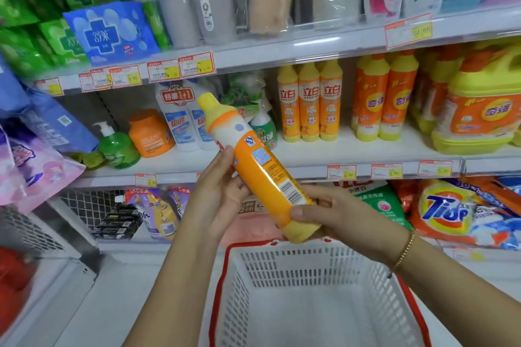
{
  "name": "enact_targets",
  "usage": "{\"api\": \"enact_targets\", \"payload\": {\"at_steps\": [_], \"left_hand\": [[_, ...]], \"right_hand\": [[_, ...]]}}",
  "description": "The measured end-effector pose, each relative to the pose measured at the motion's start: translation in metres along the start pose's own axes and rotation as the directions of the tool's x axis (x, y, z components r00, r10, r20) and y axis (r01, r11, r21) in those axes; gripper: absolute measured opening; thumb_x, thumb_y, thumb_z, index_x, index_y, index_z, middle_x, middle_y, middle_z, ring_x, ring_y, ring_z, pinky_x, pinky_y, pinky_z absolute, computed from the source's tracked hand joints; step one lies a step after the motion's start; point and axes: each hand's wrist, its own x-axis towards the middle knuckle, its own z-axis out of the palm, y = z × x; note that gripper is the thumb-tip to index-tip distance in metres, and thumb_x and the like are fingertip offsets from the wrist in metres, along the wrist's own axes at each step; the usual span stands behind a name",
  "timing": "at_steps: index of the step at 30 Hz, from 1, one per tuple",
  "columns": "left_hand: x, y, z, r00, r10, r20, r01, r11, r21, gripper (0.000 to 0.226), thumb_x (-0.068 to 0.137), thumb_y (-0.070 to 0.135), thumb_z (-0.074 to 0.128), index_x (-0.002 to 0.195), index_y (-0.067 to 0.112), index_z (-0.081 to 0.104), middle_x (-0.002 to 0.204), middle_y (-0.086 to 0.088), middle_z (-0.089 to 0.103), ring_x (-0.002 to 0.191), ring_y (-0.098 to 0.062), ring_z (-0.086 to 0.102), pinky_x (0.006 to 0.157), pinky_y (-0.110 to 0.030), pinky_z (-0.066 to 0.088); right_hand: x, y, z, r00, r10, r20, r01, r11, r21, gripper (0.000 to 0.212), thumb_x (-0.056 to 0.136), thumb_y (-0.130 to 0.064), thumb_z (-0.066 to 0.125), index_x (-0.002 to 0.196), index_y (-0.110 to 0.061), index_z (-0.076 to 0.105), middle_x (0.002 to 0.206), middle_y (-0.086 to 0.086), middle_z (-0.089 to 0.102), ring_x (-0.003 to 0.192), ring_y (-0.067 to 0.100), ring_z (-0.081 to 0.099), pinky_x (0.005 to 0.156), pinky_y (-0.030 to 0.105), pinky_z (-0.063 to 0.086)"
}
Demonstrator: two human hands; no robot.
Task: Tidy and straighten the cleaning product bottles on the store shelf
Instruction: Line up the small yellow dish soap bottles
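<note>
Nearest, a white basket [315,284] with a red rim sits low in view, with nothing visible inside it. Just above it both hands hold one orange bottle [262,169] in the air, well in front of the shelf [310,152], tilted so its yellow cap [207,103] points up and to the left and its back label with the barcode faces the camera. The right hand [335,214] has its grip clenched around the yellow base, thumb over the front. The left hand [220,191] cups the middle of the body from the left, thumb pressed on the label.

The bottle looks like stiff, smooth plastic, probably full and so moderately heavy. The glossy sleeve may be slippery, so a wrap around the wide middle seems safer than the narrow neck or the cap, which could flex or pop.

Farther back, on the middle shelf, three matching bottles [310,101] stand upright in a row touching each other, near its front edge. To their left stands a green spray bottle [263,124]. The held bottle likely belongs beside the three, label forward.
</note>
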Motion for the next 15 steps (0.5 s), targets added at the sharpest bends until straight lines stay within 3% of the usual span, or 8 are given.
{"api": "enact_targets", "payload": {"at_steps": [3, 6, 9, 15], "left_hand": [[0.002, 0.002, -0.007, 0.999, -0.031, -0.019, 0.03, 0.998, -0.05, 0.086, 0.036, 0.039, 0.095, 0.11, 0.005, 0.064, 0.103, -0.012, 0.072, 0.089, -0.023, 0.072, 0.074, -0.041, 0.06], [-0.002, 0.004, -0.008, 0.994, -0.093, -0.058, 0.091, 0.995, -0.051, 0.06, 0.066, 0.038, 0.074, 0.112, 0.002, 0.061, 0.095, -0.012, 0.074, 0.082, -0.02, 0.073, 0.062, -0.032, 0.06], [-0.004, 0.003, -0.013, 0.98, -0.144, -0.137, 0.14, 0.989, -0.041, 0.04, 0.09, 0.036, 0.054, 0.111, 0.002, 0.059, 0.086, -0.011, 0.075, 0.075, -0.017, 0.073, 0.057, -0.027, 0.057], [-0.003, 0.001, -0.019, 0.968, -0.155, -0.195, 0.147, 0.988, -0.055, 0.036, 0.093, 0.033, 0.054, 0.111, 0.002, 0.059, 0.084, -0.012, 0.075, 0.075, -0.018, 0.074, 0.055, -0.028, 0.057]], "right_hand": [[-0.003, -0.001, 0.009, 0.991, 0.065, 0.117, -0.096, 0.955, 0.28, 0.036, 0.081, -0.031, 0.058, 0.104, -0.004, 0.064, 0.092, 0.023, 0.07, 0.076, 0.027, 0.07, 0.065, 0.03, 0.058], [-0.003, -0.004, 0.017, 0.985, 0.071, 0.157, -0.127, 0.915, 0.384, 0.047, 0.084, -0.046, 0.054, 0.096, -0.002, 0.065, 0.081, 0.023, 0.069, 0.063, 0.024, 0.069, 0.056, 0.027, 0.057], [0.0, -0.006, 0.022, 0.982, 0.116, 0.151, -0.172, 0.881, 0.441, 0.06, 0.077, -0.052, 0.049, 0.102, 0.0, 0.063, 0.082, 0.025, 0.068, 0.057, 0.022, 0.068, 0.051, 0.025, 0.056], [0.007, -0.003, 0.016, 0.963, 0.207, 0.172, -0.264, 0.856, 0.445, 0.061, 0.091, -0.053, 0.039, 0.111, 0.001, 0.06, 0.098, 0.026, 0.067, 0.065, 0.022, 0.071, 0.059, 0.027, 0.059]]}}
